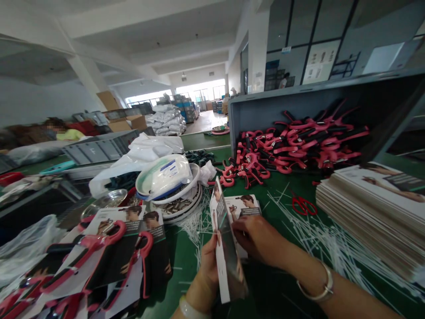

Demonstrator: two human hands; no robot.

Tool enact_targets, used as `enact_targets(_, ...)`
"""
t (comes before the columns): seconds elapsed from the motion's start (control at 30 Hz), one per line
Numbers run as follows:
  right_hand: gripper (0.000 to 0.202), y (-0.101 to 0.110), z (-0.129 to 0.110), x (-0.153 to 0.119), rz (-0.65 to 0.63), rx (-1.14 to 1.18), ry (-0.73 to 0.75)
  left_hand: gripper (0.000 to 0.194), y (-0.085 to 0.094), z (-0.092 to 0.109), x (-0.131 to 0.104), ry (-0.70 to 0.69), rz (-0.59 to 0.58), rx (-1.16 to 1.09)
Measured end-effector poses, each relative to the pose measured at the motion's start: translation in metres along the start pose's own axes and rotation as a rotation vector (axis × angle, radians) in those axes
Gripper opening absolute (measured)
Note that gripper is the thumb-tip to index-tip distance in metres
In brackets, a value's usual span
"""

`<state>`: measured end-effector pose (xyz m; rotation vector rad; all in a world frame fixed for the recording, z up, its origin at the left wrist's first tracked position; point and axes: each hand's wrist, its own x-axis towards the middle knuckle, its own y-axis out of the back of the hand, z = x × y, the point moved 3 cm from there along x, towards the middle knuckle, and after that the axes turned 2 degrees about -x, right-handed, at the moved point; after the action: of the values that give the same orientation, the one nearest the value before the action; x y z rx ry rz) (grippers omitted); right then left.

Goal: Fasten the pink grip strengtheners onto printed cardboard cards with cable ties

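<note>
My left hand (pixel 208 261) holds a printed card (pixel 226 248) upright by its left side, near the middle of the green table. Behind it, my right hand (pixel 254 237) has its fingers bent against a second printed card (pixel 250 204); whether something small is between the fingertips is hidden. On the left lie pink and black clamps (pixel 99 241) on printed cards. White cable ties (pixel 195 226) are scattered behind my left hand, and more lie to the right of my right arm.
A tipped grey crate (pixel 245 102) spills pink clamps (pixel 295 141) at the back right. A tall card stack (pixel 361 212) stands right, near red scissors (pixel 303 205). Bowls with bags (pixel 169 177) sit left of centre. A person (pixel 66 132) is far left.
</note>
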<state>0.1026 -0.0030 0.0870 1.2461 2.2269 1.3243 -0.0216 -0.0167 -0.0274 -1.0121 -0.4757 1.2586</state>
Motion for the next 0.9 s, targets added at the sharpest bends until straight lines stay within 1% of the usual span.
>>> enact_targets(0.1, 0.02, -0.001, -0.009, 0.004, -0.052, -0.099, 0.008, 0.027, -0.002, 0.001, 0.001, 0.049, 0.036, -0.14)
enact_targets(0.17, 0.021, -0.004, -0.012, 0.007, -0.071, -0.136, -0.007, 0.022, -0.003, 0.004, 0.0, 0.025, 0.068, -0.173)
enact_targets(0.3, 0.022, -0.006, -0.017, 0.012, -0.061, -0.174, -0.015, 0.014, -0.004, 0.009, -0.005, -0.06, 0.128, -0.148)
enact_targets(0.43, 0.022, -0.007, -0.018, 0.015, -0.057, -0.177, -0.009, 0.009, -0.007, 0.012, -0.007, -0.107, 0.096, -0.11)
enact_targets(0.5, 0.021, -0.008, -0.017, 0.016, -0.059, -0.184, -0.025, 0.01, -0.008, 0.013, -0.007, -0.114, 0.102, -0.121)
enact_targets(0.63, 0.02, -0.01, -0.016, 0.017, -0.014, -0.178, -0.015, 0.01, -0.007, 0.01, -0.007, -0.082, 0.203, -0.219)
enact_targets(0.73, 0.018, -0.011, -0.016, 0.019, -0.002, -0.176, 0.018, 0.011, -0.003, 0.009, -0.006, -0.08, 0.251, -0.217)
enact_targets(0.8, 0.016, -0.012, -0.014, 0.02, -0.021, -0.151, 0.031, 0.015, 0.0, 0.009, -0.003, -0.037, 0.243, -0.183)
enact_targets(0.83, 0.016, -0.013, -0.011, 0.021, -0.007, -0.106, 0.029, 0.018, 0.001, 0.008, -0.001, -0.003, 0.221, -0.159)
enact_targets(0.87, 0.017, -0.013, -0.008, 0.022, 0.028, -0.03, 0.022, 0.021, 0.003, 0.007, 0.001, 0.04, 0.189, -0.128)
enact_targets(0.9, 0.016, -0.013, -0.004, 0.022, 0.09, 0.084, -0.004, 0.024, 0.004, 0.007, 0.003, 0.076, 0.151, -0.09)
